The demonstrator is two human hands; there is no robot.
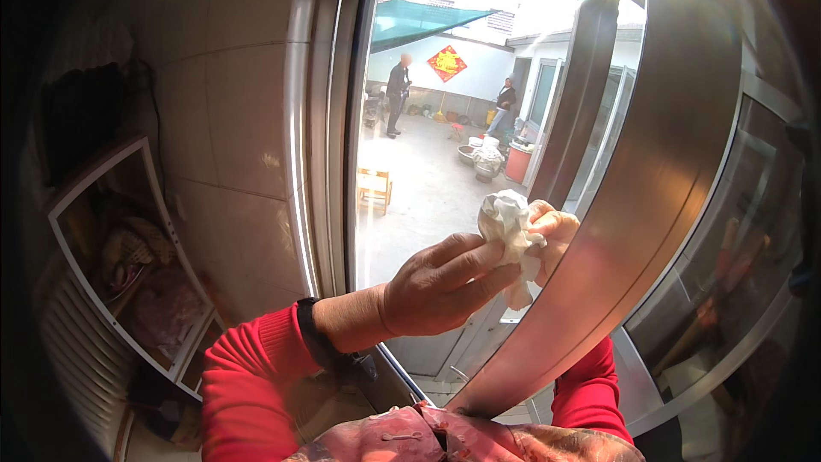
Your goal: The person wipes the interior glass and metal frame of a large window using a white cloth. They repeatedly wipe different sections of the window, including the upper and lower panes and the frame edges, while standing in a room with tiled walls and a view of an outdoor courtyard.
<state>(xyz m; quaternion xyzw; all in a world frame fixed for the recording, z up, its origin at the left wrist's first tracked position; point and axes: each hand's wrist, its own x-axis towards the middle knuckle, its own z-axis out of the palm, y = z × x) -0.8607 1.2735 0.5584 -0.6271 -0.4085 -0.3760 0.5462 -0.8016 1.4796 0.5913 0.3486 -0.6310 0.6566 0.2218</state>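
Observation:
A crumpled white cloth or paper [505, 213] is bunched between my two hands at the edge of a brown metal door [680, 160]. My left hand [442, 285] pinches it from the left, fingers pointing right. On the other side, the fingers of my right hand [553, 230] grip its right edge. The rest of that hand and its forearm are hidden behind the door's edge, which runs between my red-sleeved arms. Part of the cloth hangs below the left fingertips.
Left of the doorway stands a tiled wall [240, 109] with a framed cabinet [144, 218]. Outside in the yard are two people [397, 96], a small wooden chair [375, 187], basins [485, 160] and a red bin [518, 160]. A glazed panel [725, 250] is at right.

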